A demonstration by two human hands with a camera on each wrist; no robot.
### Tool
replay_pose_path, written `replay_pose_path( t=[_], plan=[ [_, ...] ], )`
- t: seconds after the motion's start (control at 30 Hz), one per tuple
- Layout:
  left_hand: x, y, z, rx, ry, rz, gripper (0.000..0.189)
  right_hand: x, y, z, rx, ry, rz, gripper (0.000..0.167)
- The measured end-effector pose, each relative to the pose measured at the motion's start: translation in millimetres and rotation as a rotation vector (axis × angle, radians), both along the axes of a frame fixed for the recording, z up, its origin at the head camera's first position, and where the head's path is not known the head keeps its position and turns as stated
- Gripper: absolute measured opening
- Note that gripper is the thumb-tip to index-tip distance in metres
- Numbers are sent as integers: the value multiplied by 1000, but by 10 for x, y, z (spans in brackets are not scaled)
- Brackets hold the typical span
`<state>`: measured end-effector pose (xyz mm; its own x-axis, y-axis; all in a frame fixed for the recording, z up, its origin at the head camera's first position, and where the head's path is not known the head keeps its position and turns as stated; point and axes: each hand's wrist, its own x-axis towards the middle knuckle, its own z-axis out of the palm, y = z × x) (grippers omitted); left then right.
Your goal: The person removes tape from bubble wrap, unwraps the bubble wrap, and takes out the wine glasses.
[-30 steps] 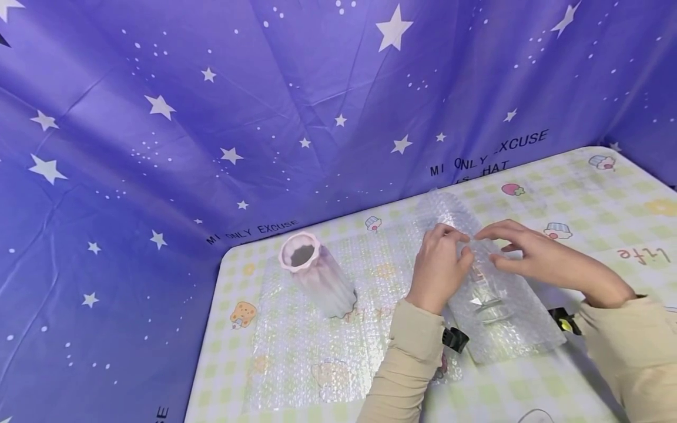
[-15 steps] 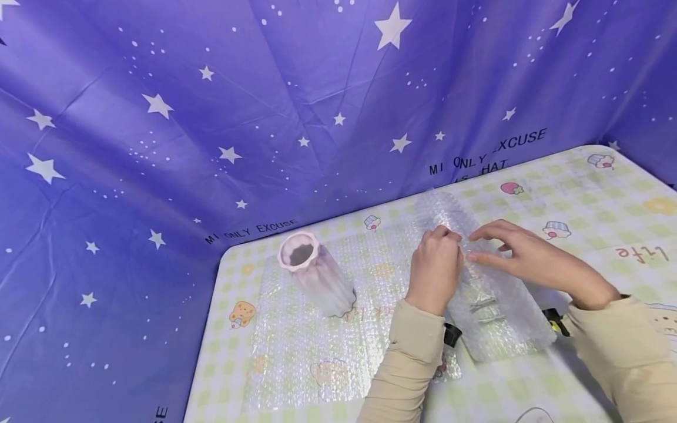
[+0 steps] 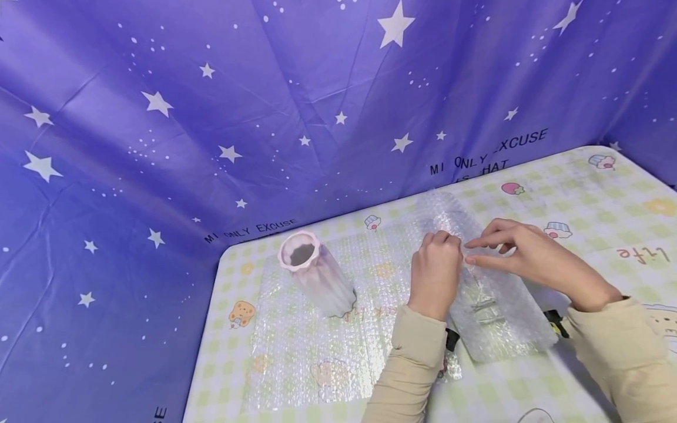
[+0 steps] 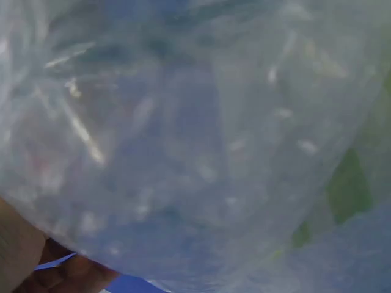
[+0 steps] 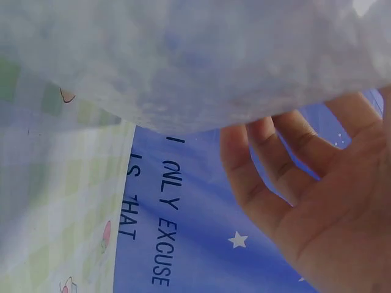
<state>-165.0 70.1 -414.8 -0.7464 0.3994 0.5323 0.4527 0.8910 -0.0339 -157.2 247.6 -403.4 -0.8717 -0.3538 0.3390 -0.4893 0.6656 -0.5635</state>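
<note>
A clear glass object (image 3: 488, 310) lies wrapped in bubble wrap (image 3: 520, 320) on the right half of the table. My left hand (image 3: 436, 270) grips the upper part of this wrap with curled fingers. Opposite it, my right hand (image 3: 520, 249) pinches the wrap between fingers and thumb, its fingertips close to the left hand. The right wrist view shows the fingers (image 5: 263, 165) reaching behind the wrap, which hides their tips. Cloudy film (image 4: 201, 140) fills most of the left wrist view, with a bit of hand (image 4: 67, 271) at the lower left corner.
A pink and white fluted vase (image 3: 322, 282) stands upright to the left, on a flat sheet of bubble wrap (image 3: 296, 376). Beneath lies a green checked tablecloth (image 3: 211, 376). A blue star-patterned curtain (image 3: 296, 76) hangs along the table's back edge.
My right hand has shifted left, bringing its fingertips closer to the left hand. My left fingers have curled more tightly, and the wrap's right side has drawn in slightly. The vase stays put.
</note>
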Motion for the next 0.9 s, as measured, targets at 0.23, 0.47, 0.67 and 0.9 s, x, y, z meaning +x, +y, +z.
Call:
replay_pose_path(
  t=[0.23,0.47,0.67,0.9],
  plan=[
    [-20,-4,-78,68,24,7,5,3,-11,-10,15,42,10,21],
    [-51,9,-131,139,37,28,11,1,-16,-18,29,48,19,20],
    [-67,-3,-158,266,-9,42,8,-19,-43,-15,34,78,45,19],
    [-102,-41,-167,444,-6,60,8,-36,-46,-7,48,79,55,20]
  ],
)
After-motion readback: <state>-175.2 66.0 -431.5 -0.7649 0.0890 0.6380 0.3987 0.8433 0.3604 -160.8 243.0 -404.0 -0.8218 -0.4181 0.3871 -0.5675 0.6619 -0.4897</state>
